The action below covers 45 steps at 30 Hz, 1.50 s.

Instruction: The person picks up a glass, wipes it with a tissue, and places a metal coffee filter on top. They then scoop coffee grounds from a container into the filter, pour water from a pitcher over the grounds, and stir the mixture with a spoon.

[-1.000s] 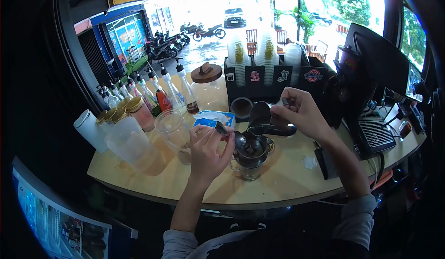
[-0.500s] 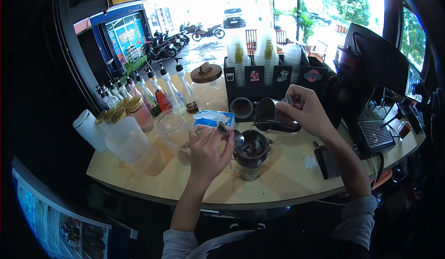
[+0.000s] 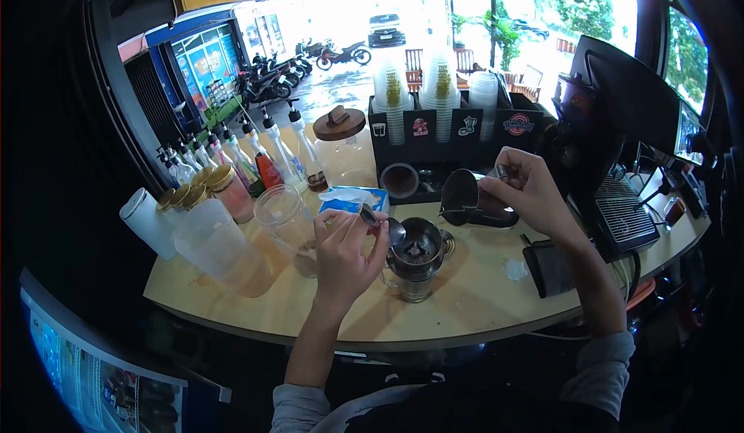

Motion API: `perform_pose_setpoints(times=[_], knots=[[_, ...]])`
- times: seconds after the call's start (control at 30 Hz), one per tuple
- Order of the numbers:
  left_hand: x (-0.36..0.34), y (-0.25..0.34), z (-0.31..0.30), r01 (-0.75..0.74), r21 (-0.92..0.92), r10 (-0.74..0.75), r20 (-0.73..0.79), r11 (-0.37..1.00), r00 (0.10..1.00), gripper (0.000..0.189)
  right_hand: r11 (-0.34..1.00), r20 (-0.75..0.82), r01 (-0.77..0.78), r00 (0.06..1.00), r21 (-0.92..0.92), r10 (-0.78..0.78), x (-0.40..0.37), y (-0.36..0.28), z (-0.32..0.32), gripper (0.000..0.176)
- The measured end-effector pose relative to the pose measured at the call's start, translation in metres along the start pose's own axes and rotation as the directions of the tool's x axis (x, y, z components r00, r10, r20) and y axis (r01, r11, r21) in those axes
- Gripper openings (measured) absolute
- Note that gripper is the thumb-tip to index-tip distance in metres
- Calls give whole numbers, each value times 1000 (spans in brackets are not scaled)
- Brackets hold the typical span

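My left hand [image 3: 350, 256] is closed on a metal spoon [image 3: 397, 234], its bowl at the rim of a metal dripper cup [image 3: 428, 266]. Dark wet contents, apparently coffee grounds, show inside the dripper, which sits upright on a clear glass mug [image 3: 415, 289]. Higher and to the right, my right hand [image 3: 527, 193] grips the handle of a metal pitcher [image 3: 459, 201]. The pitcher is tilted with its spout toward the dripper, and I make out no stream between them.
Left of the dripper stand a clear plastic jar [image 3: 284, 216], a tissue pack [image 3: 353, 200], a frosted pitcher [image 3: 217, 251] and several pump bottles [image 3: 267, 154]. Behind is a black cup holder [image 3: 422, 148]. An espresso machine [image 3: 624, 216] stands right, near a black tray [image 3: 546, 268].
My right hand has drawn the pitcher slightly right, away from the dripper. The thin stream from its spout no longer shows, and the liquid in the dripper looks lower. My left hand barely moved.
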State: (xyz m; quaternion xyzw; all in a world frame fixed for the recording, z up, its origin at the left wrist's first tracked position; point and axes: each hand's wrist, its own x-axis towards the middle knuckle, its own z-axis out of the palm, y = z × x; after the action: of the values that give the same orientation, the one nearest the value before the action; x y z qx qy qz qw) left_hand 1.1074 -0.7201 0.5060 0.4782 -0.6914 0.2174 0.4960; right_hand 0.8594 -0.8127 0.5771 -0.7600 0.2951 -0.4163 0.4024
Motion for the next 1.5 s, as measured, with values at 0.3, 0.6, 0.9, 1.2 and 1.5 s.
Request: perform_pose_setpoints(times=[0.3, 0.6, 0.9, 1.2, 1.5], knots=[[0, 3, -1, 23, -15, -23, 9, 1000, 1000, 9, 997, 55, -9, 998, 77, 4, -4, -8, 9, 25], [-4, 2, 2, 17, -1, -17, 7, 1000, 1000, 11, 995, 79, -23, 997, 93, 15, -3, -8, 13, 24], [-7, -1, 2, 10, -52, -10, 13, 999, 1000, 9, 976, -162, -21, 985, 216, 57, -18, 62, -8, 17], [-7, 5, 6, 21, -98, -21, 3, 995, 1000, 10, 841, -336, -82, 892, 535, 301, -43, 206, -10, 25], [-7, 5, 15, -12, -74, 9, -46, 997, 999, 6, 681, -358, 15, 859, 732, 366, -51, 269, -9, 27]])
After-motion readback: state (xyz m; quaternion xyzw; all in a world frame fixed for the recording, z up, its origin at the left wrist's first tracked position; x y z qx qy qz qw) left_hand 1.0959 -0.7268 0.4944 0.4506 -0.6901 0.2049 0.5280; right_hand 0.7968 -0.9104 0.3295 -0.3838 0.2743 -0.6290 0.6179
